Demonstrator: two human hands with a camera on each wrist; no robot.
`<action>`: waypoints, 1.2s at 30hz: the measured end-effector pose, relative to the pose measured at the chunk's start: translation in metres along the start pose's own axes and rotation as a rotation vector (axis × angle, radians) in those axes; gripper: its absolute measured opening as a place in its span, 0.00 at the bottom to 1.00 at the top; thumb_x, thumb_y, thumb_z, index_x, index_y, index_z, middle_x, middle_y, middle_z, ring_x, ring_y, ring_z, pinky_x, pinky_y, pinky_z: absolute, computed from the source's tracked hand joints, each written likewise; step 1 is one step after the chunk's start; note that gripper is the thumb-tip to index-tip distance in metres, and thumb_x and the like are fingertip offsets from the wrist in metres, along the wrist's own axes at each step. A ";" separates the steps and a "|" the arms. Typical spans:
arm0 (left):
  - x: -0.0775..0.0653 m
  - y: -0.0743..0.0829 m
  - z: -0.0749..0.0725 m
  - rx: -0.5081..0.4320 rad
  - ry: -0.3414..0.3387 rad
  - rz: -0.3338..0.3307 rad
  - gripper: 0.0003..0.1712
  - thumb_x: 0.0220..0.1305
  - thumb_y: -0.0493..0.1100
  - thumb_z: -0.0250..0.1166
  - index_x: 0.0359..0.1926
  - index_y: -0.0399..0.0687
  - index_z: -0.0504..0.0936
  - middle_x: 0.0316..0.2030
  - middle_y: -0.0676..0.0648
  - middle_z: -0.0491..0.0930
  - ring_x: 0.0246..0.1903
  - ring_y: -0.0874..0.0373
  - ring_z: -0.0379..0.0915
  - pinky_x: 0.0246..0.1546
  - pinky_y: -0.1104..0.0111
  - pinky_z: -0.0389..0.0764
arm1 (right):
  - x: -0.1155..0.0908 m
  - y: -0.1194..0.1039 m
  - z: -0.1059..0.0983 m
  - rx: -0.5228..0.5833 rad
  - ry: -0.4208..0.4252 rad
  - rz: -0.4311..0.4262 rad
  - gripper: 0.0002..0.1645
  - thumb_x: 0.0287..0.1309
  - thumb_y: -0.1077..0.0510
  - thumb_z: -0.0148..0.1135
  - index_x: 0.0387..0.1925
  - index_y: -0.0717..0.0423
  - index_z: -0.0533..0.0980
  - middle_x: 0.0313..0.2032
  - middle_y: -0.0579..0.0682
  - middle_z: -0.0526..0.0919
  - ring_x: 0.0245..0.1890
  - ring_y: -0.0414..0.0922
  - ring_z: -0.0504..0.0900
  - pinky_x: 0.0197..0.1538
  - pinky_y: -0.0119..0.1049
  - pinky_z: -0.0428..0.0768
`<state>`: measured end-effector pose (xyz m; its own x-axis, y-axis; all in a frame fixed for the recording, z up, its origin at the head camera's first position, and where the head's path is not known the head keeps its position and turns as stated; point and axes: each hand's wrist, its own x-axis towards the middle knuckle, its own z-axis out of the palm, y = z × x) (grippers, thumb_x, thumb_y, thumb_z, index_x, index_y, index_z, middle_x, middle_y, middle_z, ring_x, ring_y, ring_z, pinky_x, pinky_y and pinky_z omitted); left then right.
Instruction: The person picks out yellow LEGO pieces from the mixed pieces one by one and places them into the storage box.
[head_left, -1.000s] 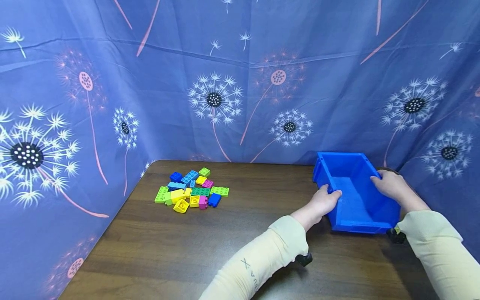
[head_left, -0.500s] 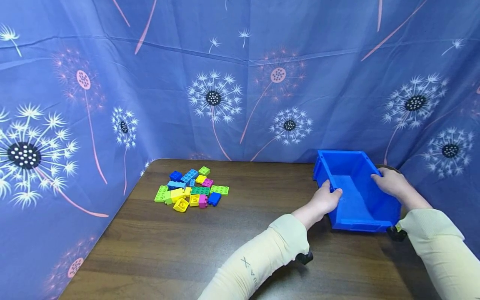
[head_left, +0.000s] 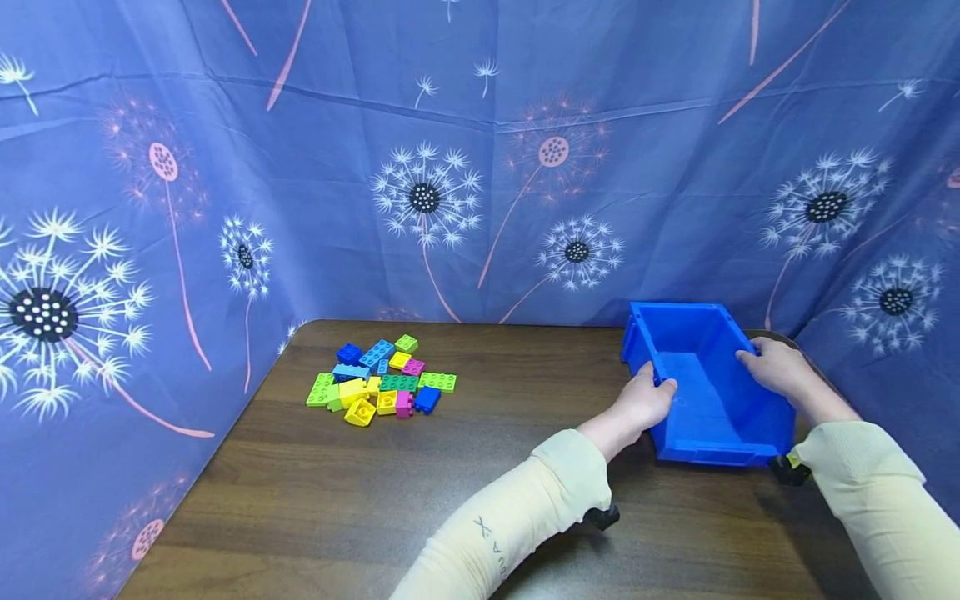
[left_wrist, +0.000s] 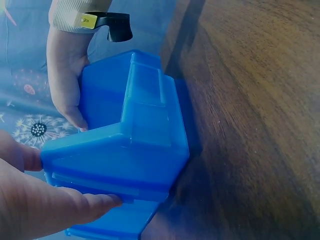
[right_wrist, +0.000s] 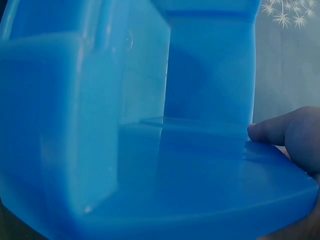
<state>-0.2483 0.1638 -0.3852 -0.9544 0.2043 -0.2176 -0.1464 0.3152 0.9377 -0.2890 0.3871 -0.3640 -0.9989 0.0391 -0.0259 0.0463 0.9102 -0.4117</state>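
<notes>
A blue plastic storage bin [head_left: 712, 454] with a low, cut-down front stands at the right rear of the table, held by both hands. My left hand [head_left: 641, 402] grips its left side wall, thumb over the rim; in the left wrist view the fingers [left_wrist: 95, 202] lie along the outside of that wall. The right side wall is held by my right hand [head_left: 780, 371], whose thumb [right_wrist: 270, 132] reaches over the rim in the right wrist view. Most of the right fingers are hidden behind the wall. Bare blue floor shows inside the bin.
Toy building bricks [head_left: 400, 382] in green, yellow, blue and pink lie in a loose cluster at the left rear of the brown wooden table [head_left: 337, 508]. A blue curtain [head_left: 495, 217] with dandelion prints hangs close behind and along both sides.
</notes>
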 end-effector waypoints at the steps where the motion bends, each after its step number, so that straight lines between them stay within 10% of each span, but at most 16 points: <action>1: 0.000 0.000 -0.001 -0.002 0.005 0.004 0.31 0.68 0.49 0.54 0.69 0.48 0.60 0.66 0.51 0.65 0.66 0.57 0.59 0.65 0.61 0.64 | 0.000 -0.001 0.001 -0.001 0.007 -0.006 0.33 0.69 0.53 0.42 0.54 0.85 0.59 0.48 0.83 0.67 0.48 0.77 0.68 0.47 0.66 0.70; 36: -0.011 -0.010 -0.033 0.079 -0.086 0.022 0.34 0.63 0.51 0.62 0.67 0.52 0.61 0.62 0.49 0.69 0.62 0.49 0.66 0.58 0.51 0.71 | -0.015 -0.019 0.014 0.099 0.007 -0.005 0.38 0.69 0.46 0.42 0.57 0.82 0.59 0.51 0.82 0.66 0.49 0.75 0.70 0.46 0.64 0.74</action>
<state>-0.2449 0.1274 -0.3827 -0.9309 0.2895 -0.2227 -0.1012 0.3812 0.9189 -0.2744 0.3631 -0.3684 -0.9991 0.0379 -0.0170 0.0413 0.8652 -0.4997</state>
